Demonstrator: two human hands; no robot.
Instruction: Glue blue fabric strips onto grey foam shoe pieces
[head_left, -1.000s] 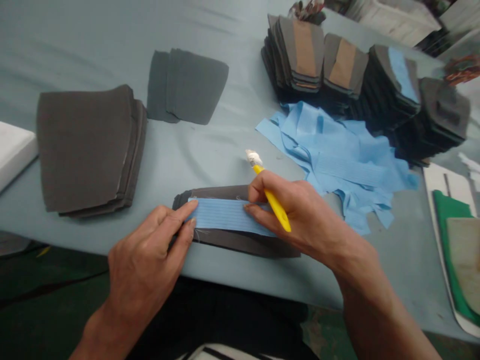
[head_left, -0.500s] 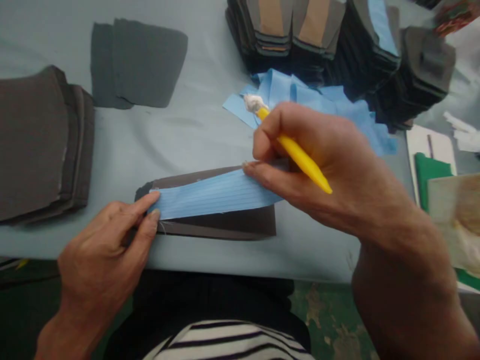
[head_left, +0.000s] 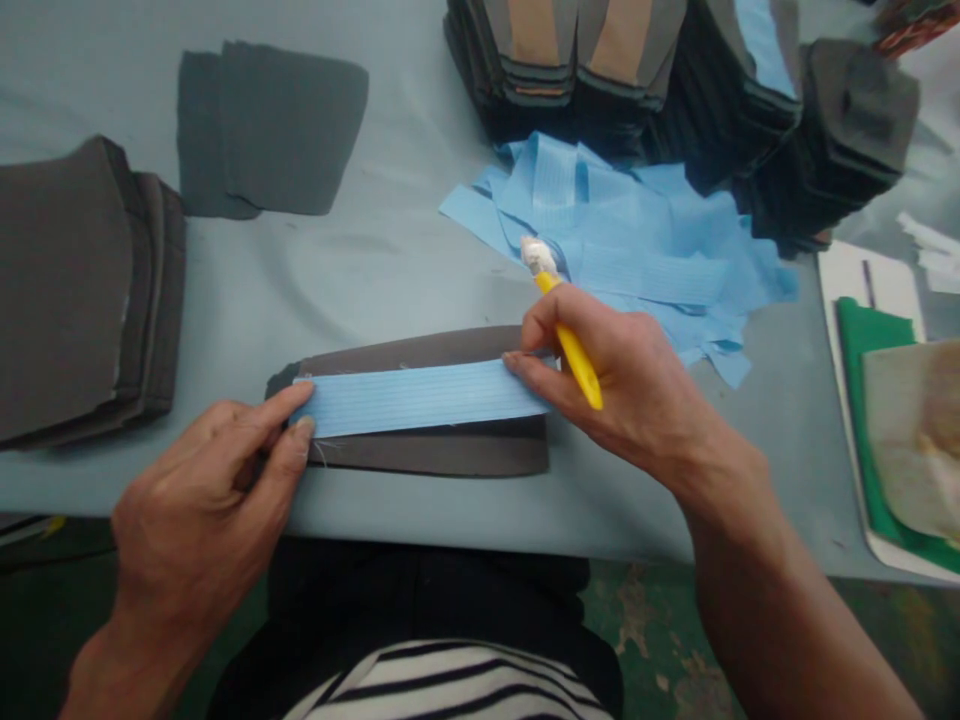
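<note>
A light blue striped fabric strip (head_left: 420, 398) lies lengthwise over a dark grey-brown fabric piece (head_left: 442, 455) near the table's front edge. My left hand (head_left: 202, 510) pinches the strip's left end between thumb and forefinger. At the other end, my right hand (head_left: 622, 390) has thumb and finger closed on the strip. A yellow stick (head_left: 576, 355) with a whitish wad at its tip is tucked in that same hand, tip pointing away from me. Loose threads show along the strip's edges.
Beyond my right hand lies a heap of blue strips (head_left: 637, 230). Dark fabric stacks (head_left: 525, 90) stand behind it. More fabric is stacked at the left (head_left: 67, 290), near two flat grey pieces (head_left: 292, 130). A white board (head_left: 832, 290) bearing green material sits at the right.
My right hand has lowered toward the table, bringing the strip's right end down flatter over the dark fabric. My left hand stays at the left end.
</note>
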